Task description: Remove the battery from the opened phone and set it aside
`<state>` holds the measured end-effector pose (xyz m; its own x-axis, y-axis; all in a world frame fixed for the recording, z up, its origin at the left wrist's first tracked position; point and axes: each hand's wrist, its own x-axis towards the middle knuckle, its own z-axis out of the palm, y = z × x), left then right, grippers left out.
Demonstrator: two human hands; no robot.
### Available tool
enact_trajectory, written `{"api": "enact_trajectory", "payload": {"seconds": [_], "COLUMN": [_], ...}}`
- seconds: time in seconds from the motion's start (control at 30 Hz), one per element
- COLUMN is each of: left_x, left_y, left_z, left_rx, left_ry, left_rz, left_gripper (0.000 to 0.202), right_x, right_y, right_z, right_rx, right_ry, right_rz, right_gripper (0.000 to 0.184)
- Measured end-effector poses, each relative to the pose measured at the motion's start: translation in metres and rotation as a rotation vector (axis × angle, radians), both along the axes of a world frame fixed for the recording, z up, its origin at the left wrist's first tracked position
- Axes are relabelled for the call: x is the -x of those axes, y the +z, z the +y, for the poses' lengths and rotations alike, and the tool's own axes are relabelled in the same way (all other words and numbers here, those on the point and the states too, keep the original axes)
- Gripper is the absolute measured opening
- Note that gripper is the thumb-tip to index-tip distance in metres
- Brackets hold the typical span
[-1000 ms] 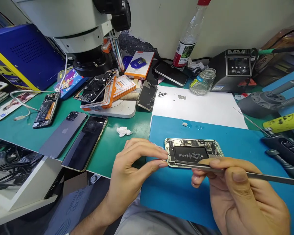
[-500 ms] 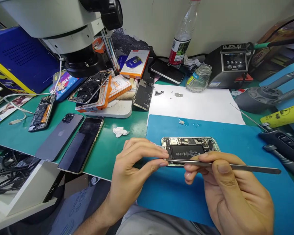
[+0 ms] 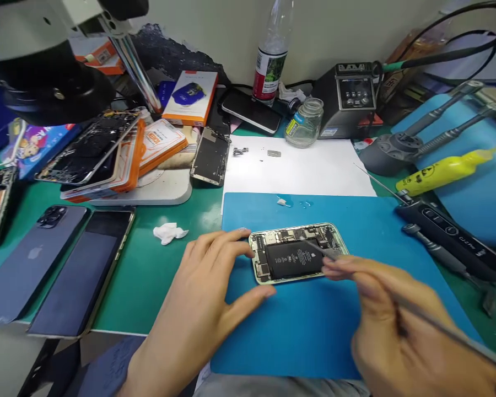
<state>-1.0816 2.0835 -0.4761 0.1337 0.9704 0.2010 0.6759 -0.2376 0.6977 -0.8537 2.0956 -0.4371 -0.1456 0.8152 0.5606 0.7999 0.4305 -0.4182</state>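
Note:
An opened phone (image 3: 297,252) with a black battery and bare circuit boards lies on the blue mat (image 3: 297,331). My left hand (image 3: 202,309) rests on the mat and clasps the phone's left end between thumb and fingers. My right hand (image 3: 400,336), blurred by motion, pinches a thin metal pry tool (image 3: 438,325). The tool's tip touches the phone's inside at the battery's upper right corner.
A white sheet (image 3: 314,168) with small parts lies behind the mat. Two whole phones (image 3: 53,264) lie at left, beside a tissue wad (image 3: 169,232). Microscope (image 3: 45,71), broken screens, a bottle (image 3: 273,55), a glass jar (image 3: 306,122), a soldering station (image 3: 347,99) and screwdrivers (image 3: 446,231) crowd the bench.
My head moved closer and to the right. The pry tool swung from lying along the phone's near edge to pointing its tip into the phone by the battery. My left hand stayed on the phone.

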Motion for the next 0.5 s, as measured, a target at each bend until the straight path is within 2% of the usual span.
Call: {"api": "enact_trajectory", "payload": {"seconds": [0.07,0.17,0.3,0.37,0.43,0.5], "left_x": [-0.004,-0.007,-0.003,-0.001,0.002,0.003], "left_y": [-0.003,-0.006,-0.007,-0.006,-0.005,-0.005], "left_z": [0.002,0.004,0.003,0.002,0.002,0.002], "left_rx": [-0.009,-0.043,-0.075,-0.074,-0.059,-0.043], "left_ry": [-0.030,-0.055,-0.069,-0.053,-0.026,-0.008], "left_rz": [0.026,0.082,0.098,0.051,0.008,-0.001], "left_gripper": [0.038,0.039,0.038,0.034,0.031,0.029], "right_x": [0.008,0.015,0.010,0.006,0.007,0.013], "right_y": [-0.003,-0.007,-0.016,-0.022,-0.026,-0.027], "right_z": [-0.004,-0.004,0.005,0.008,0.007,0.001], "right_rx": [0.007,0.000,0.071,0.132,0.212,0.306], "right_ry": [0.110,0.234,0.303,0.314,0.298,0.259], "right_rz": [-0.045,-0.070,-0.012,0.035,0.138,0.257], "right_gripper": [0.033,0.045,0.065,0.061,0.049,0.047]}}
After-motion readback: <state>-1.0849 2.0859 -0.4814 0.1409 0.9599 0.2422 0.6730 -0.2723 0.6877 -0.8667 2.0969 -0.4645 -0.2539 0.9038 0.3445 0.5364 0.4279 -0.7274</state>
